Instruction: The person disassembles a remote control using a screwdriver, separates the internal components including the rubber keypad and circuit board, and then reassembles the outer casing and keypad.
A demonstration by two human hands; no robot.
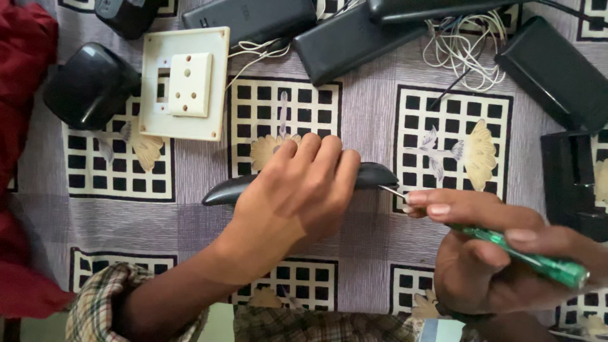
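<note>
My left hand grips a long, curved black plastic shell and holds it on edge over the patterned cloth. My right hand is closed around a screwdriver with a clear green handle. Its thin metal shaft points left, and the tip touches the right end of the black shell. My right fingers pinch the shaft close to the shell. The middle of the shell is hidden under my left fingers.
A cream switch plate with a socket lies at the upper left beside a rounded black casing. Several black boxes and loose white wires line the far edge. A black block sits at right, red cloth at left.
</note>
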